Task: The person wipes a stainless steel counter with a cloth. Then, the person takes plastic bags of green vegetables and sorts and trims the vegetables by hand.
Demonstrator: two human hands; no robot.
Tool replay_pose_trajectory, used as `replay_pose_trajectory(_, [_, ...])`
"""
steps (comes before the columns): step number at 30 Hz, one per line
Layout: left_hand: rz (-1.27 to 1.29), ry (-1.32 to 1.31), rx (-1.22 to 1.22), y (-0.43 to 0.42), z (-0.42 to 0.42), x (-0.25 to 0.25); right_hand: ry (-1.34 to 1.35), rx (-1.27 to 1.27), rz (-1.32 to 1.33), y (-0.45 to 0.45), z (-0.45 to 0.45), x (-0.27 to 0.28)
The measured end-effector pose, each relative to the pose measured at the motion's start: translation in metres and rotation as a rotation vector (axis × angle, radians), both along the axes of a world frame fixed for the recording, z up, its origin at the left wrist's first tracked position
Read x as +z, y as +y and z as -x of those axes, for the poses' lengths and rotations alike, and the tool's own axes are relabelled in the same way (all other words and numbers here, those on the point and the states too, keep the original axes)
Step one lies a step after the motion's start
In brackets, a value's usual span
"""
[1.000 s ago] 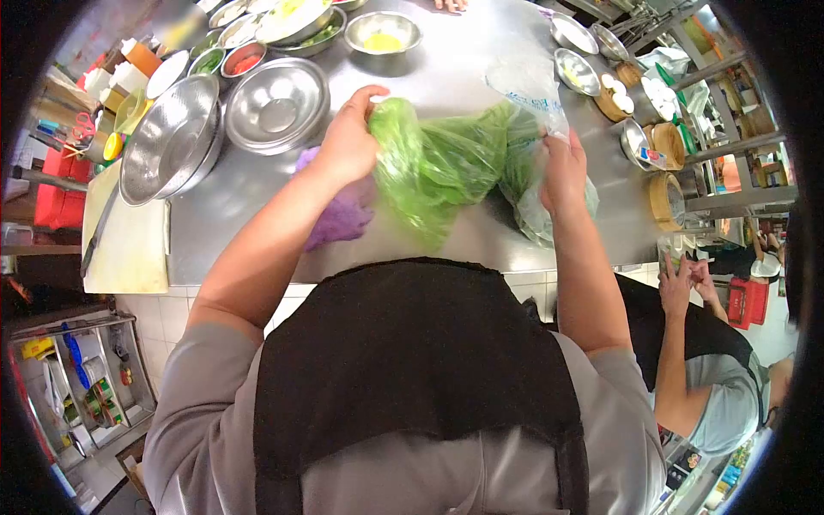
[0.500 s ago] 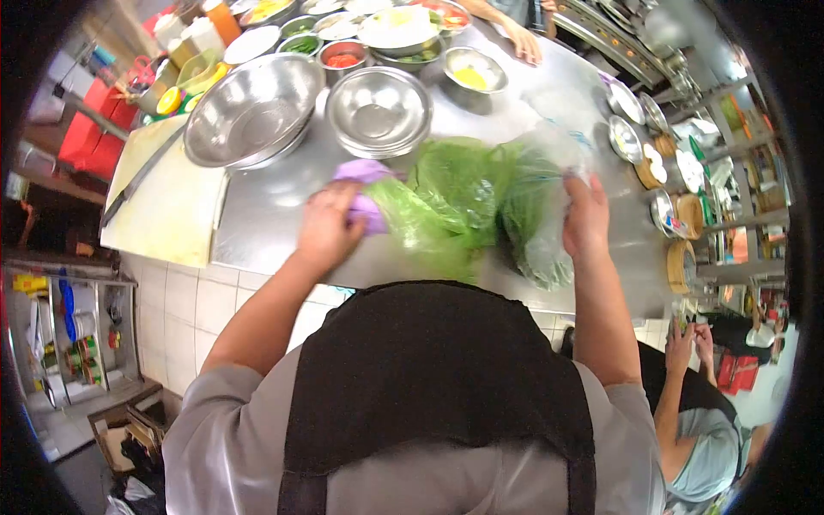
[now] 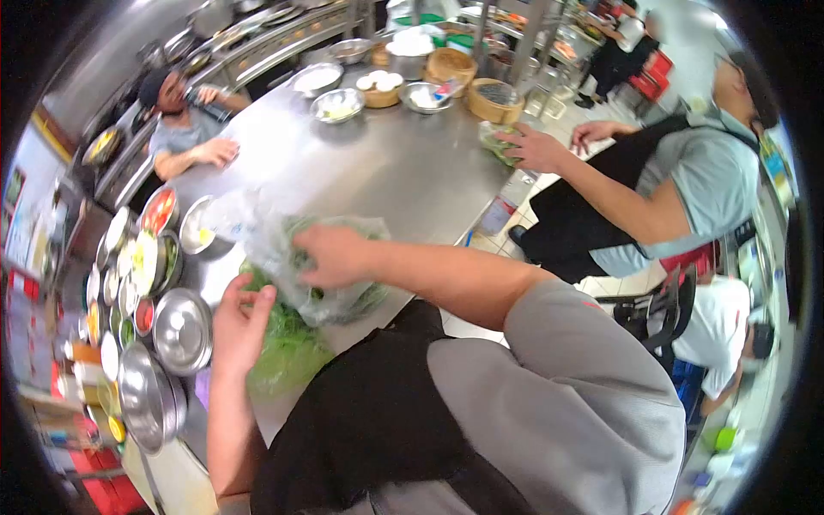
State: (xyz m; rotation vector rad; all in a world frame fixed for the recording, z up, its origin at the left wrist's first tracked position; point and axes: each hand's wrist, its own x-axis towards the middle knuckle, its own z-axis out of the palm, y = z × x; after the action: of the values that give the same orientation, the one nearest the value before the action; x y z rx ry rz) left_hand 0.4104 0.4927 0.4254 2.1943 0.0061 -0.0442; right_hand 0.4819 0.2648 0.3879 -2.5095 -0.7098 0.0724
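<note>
My right hand (image 3: pixel 333 256) is on a clear plastic bag (image 3: pixel 352 300) of leafy greens, its fingers curled into the bag's top, with the fingertips partly hidden. To the left, my left hand (image 3: pixel 240 322) is raised beside a green bag (image 3: pixel 287 348) that looks full of lettuce. Its thumb and fingers stand apart, with nothing visible between them. Both bags lie on the near edge of the steel table (image 3: pixel 369 163). A bit of purple cloth (image 3: pixel 202 388) shows beyond my left wrist.
Steel bowls (image 3: pixel 183 330) and several containers of cut food line the left side. A cutting board (image 3: pixel 184 481) with a knife lies at lower left. Across the table are bamboo steamers (image 3: pixel 495 101). A co-worker (image 3: pixel 652 189) holding something green stands at right; another person (image 3: pixel 193 137) is at far left.
My view has swung to the right, bringing the co-workers into sight. My left hand has come off the purple cloth to the green bag. My right hand has shifted over the clear bag's top.
</note>
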Motion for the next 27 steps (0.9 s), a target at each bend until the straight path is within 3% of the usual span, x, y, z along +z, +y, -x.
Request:
replay_pose_trajectory(2, [0.026,0.041,-0.093,-0.014,-0.024,-0.027,0.094,0.099,0.052,0.006,0.008,-0.009])
replay_pose_trajectory(5, [0.464,0.291,0.084,-0.018,-0.046,-0.026,0.0,0.022,-0.041,-0.003,-0.001,-0.021])
replay_pose_trajectory(9, [1.16,0.356,0.092,-0.008,-0.059,-0.018,0.05,-0.229,-0.259,-0.039,-0.008,0.0])
replay_pose_trajectory(11, [1.271,0.339,0.107,-0.014,-0.061,-0.016,0.053,-0.272,-0.296,-0.046,-0.002,0.01])
replay_pose_trajectory(13, [1.406,0.335,0.057,-0.015,-0.06,-0.021,0.119,-0.113,0.071,-0.041,0.003,0.009])
replay_pose_trajectory(14, [1.338,0.3,0.067,-0.016,-0.059,-0.022,0.144,-0.024,0.253,-0.037,0.003,0.008])
replay_pose_trajectory(17, [1.627,0.388,-0.434,0.023,-0.071,-0.058,0.134,-0.27,-0.044,-0.046,-0.017,-0.02])
replay_pose_trajectory(20, [1.505,0.447,-0.033,0.016,-0.042,-0.037,0.678,-0.545,-0.969,-0.076,-0.04,-0.006])
replay_pose_trajectory(22, [1.408,0.496,0.202,0.017,-0.032,-0.033,0.851,-0.489,-1.446,-0.088,-0.036,0.011])
replay_pose_trajectory(25, [0.825,-0.063,0.595,0.015,-0.045,-0.039,0.893,-0.511,-1.491,-0.09,-0.055,-0.007])
replay_pose_trajectory(27, [0.513,-0.523,0.516,0.009,-0.037,-0.012,0.91,-0.525,-1.464,-0.083,-0.058,-0.007])
